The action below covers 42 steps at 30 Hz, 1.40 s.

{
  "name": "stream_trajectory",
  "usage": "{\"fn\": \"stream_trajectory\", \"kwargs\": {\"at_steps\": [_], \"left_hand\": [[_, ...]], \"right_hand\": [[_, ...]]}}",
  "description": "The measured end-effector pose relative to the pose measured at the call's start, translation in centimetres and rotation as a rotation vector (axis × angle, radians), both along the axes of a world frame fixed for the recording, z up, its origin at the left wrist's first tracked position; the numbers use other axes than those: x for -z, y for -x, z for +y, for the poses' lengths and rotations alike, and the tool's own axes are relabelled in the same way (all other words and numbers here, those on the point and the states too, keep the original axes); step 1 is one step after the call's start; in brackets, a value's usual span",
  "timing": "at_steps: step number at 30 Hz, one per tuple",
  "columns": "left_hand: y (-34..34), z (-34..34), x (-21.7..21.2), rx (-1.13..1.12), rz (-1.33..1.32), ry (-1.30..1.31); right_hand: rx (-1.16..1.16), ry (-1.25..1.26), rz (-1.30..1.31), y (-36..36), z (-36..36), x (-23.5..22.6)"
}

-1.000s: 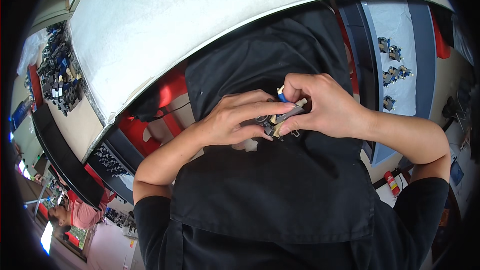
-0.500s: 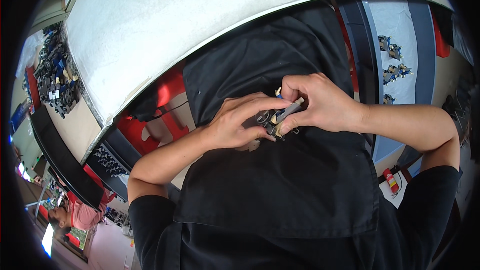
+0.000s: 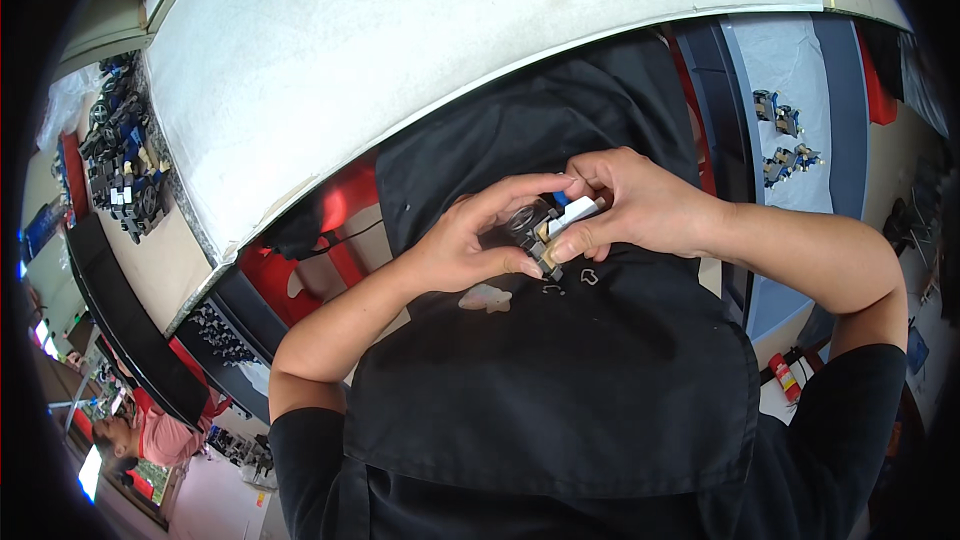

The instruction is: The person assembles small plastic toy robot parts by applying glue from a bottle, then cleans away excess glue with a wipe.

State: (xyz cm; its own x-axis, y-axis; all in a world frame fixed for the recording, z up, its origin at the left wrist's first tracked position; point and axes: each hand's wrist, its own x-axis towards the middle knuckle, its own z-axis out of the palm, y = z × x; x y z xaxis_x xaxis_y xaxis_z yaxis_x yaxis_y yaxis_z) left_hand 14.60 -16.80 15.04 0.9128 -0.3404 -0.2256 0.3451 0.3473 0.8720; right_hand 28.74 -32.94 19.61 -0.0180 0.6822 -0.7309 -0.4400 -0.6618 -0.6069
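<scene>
Both of my hands meet over my black apron [image 3: 560, 390], pinching one small assembly [image 3: 548, 228] of dark grey, white, tan and blue parts. My left hand [image 3: 470, 245] grips it from the left with thumb and forefinger. My right hand [image 3: 635, 205] closes on its right side, fingers curled over the white piece. Just below the hands, two tiny loose dark pieces [image 3: 570, 282] lie on the apron, beside a pale patch [image 3: 487, 298].
A white curved tabletop [image 3: 420, 50] spans the upper view. At the far left a heap of dark and blue parts [image 3: 125, 160] lies on a bench. Small assembled units [image 3: 782, 135] sit on a grey surface at the right. Another person in pink [image 3: 150, 435] works at lower left.
My hands stay together on the assembly; they shifted slightly lower and left, and my fingers have regripped so the white piece shows more.
</scene>
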Motion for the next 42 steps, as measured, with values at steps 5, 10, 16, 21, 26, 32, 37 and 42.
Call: {"fn": "stream_trajectory", "kwargs": {"at_steps": [5, 10, 16, 21, 26, 32, 37, 42], "left_hand": [[0.1, -0.2, -0.2, -0.026, -0.026, 0.011], [0.0, 0.0, 0.0, -0.017, -0.051, -0.004], [0.0, 0.0, -0.1, -0.045, -0.061, -0.021], [0.5, 0.4, -0.4, -0.144, -0.136, -0.018], [1.8, -0.7, -0.7, -0.532, -0.292, -0.072], [1.3, -1.3, -1.4, -0.627, -0.187, 0.092], [0.6, -0.9, -2.2, -0.613, -0.291, -0.103], [0.0, -0.8, -2.9, -0.554, -0.399, -0.387]], "right_hand": [[-0.043, 0.018, -0.026, -0.2, 0.2, -0.7], [-0.06, 0.015, -0.043, -0.2, 0.3, -0.8], [-0.063, 0.022, -0.057, 0.0, 0.3, -0.5], [-0.014, -0.082, -0.072, -0.2, 0.6, -1.3], [0.138, -0.698, -1.049, 2.0, 0.1, -2.1], [0.177, -0.681, -1.152, 3.3, 1.3, -1.2], [0.197, -0.733, -1.093, 3.1, 1.5, -1.6], [0.227, -0.777, -1.082, 2.8, 1.1, -0.9]]}}
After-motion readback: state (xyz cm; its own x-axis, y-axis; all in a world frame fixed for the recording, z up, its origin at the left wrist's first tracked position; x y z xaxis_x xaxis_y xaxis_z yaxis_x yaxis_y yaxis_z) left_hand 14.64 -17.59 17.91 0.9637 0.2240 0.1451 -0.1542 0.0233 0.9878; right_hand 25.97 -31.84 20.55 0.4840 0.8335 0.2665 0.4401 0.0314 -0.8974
